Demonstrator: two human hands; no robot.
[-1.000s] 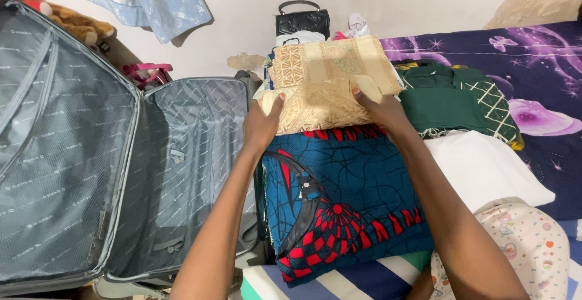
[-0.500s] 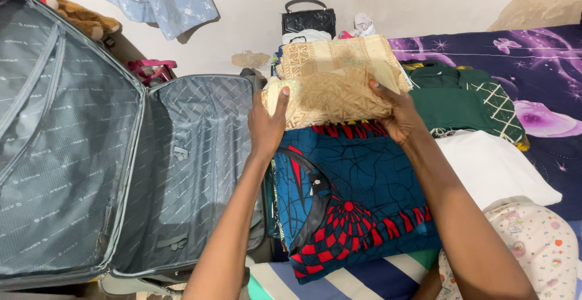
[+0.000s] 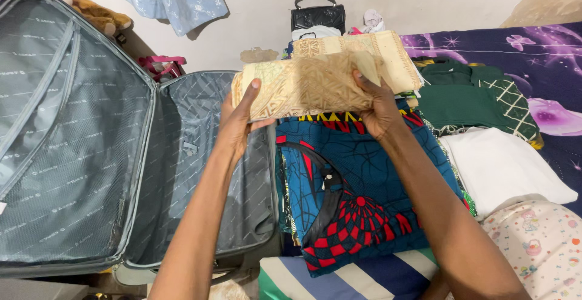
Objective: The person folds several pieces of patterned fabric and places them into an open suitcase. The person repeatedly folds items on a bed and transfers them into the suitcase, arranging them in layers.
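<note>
Head cam view, so you're looking straight down the arms. Both hands are clamped on a folded tan lace cloth [image 3: 303, 85]: left hand [image 3: 237, 123] grips its left end with the thumb up over the front face, right hand [image 3: 377, 107] pinches the right end, fingers curled over the top edge.

What's changed in the last second: that bundle was lying on the clothes pile with the hands just pressing on it, and now it's up in the air and has slid left. Its left end now hangs past the pile, over the edge of the open grey suitcase [image 3: 200, 173]. My read is it's on its way out of the stack and toward the case, not being smoothed down any more.

Long axis runs left to right, roughly level, maybe dipping a bit at the left end. Broad face is tipped toward the camera.

Going outward: another tan patterned cloth [image 3: 376, 51] is left behind on the pile just beyond it, a blue and red print fabric [image 3: 357, 191] sits underneath on the near side, green garment [image 3: 467, 100] and white folded piece [image 3: 503, 170] off to the right, black handbag [image 3: 318, 16] far back by the wall.
</note>
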